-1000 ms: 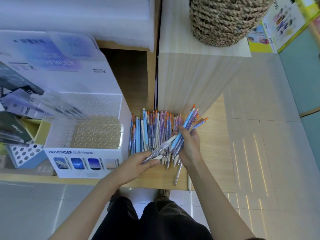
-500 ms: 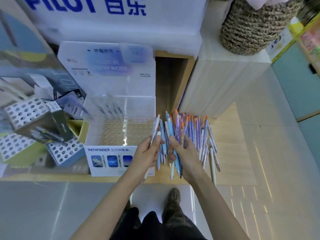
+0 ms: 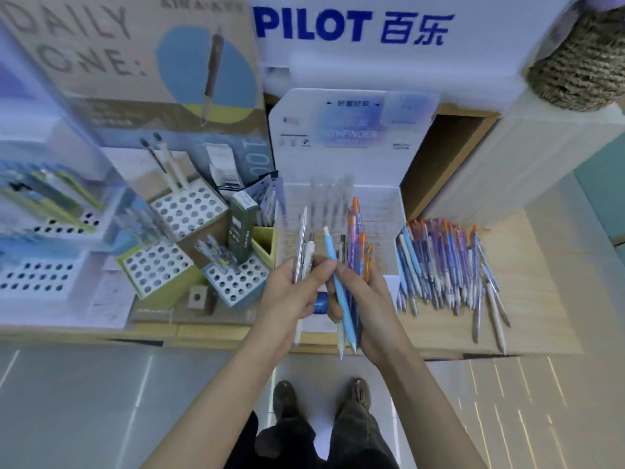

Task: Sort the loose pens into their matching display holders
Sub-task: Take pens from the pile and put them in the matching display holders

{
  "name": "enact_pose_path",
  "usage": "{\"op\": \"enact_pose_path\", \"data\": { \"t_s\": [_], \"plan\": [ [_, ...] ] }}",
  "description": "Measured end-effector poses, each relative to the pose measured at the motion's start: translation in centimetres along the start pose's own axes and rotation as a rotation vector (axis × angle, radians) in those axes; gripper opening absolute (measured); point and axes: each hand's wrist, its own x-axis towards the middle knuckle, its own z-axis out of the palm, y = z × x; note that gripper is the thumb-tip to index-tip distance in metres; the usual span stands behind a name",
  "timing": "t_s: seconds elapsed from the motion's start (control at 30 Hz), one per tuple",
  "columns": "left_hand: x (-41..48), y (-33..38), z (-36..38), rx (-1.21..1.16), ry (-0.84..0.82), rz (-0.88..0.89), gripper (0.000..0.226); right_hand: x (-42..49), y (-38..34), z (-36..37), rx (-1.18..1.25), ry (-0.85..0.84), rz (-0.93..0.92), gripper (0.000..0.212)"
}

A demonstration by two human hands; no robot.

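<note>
Pale wooden shop counter (image 3: 534,299), stationery displays crowded along it. Left hand (image 3: 291,296) grips two pale pens (image 3: 301,245) upright (one clear-barrelled, one white). Right hand (image 3: 372,306) clutches a mixed bundle of blue and orange-capped pens (image 3: 353,238). A light blue pen (image 3: 338,282) seems pinched where both hands' fingertips meet. Heap of loose blue and purple pens (image 3: 446,265) lies just right of the white Pathfinder display holder (image 3: 338,130). Advice: pass one pen at a time, match the barrel design first, and seat it tip-down in a free hole.
</note>
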Motion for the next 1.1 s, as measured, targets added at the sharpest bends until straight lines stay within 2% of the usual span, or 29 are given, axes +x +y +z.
{"op": "enact_pose_path", "data": {
  "t_s": [0.07, 0.27, 0.4, 0.53, 0.63, 0.8, 0.97, 1.1],
  "plan": [
    [-0.5, 0.8, -1.3, -0.037, 0.005, -0.008, 0.038, 0.0, 0.3, 1.2, -0.029, -0.049, 0.007, 0.038],
    [-1.1, 1.6, -5.4, -0.076, 0.095, 0.053, 0.023, 1.2, 1.8, 3.8, -0.251, -0.105, 0.028, 0.006],
    [-1.6, 1.8, -7.5, -0.075, 0.231, 0.123, 0.017, 2.1, 2.7, 5.4, -0.320, -0.108, 0.081, 0.025],
    [-2.0, 2.0, -10.0, -0.113, 0.387, 0.167, 0.017, 3.7, 3.7, 7.5, -0.412, -0.215, 0.051, 0.004],
    [-2.8, 2.3, -12.5, -0.168, 0.449, 0.197, 0.014, 4.4, 4.7, 10.1, -0.504, -0.264, 0.011, 0.011],
    [-3.1, 3.3, -18.2, -0.168, 0.586, 0.215, 0.013, 6.1, 7.3, 14.7, -0.523, -0.293, -0.012, 0.003],
    [-2.9, 4.7, -25.3, -0.107, 0.607, 0.224, 0.014, 7.7, 10.7, 20.6, -0.492, -0.288, 0.016, 0.010],
    [-2.6, 5.5, -31.4, 0.029, 0.629, 0.224, 0.016, 8.4, 13.4, 25.7, -0.497, -0.205, -0.007, 0.018]
  ]
}}
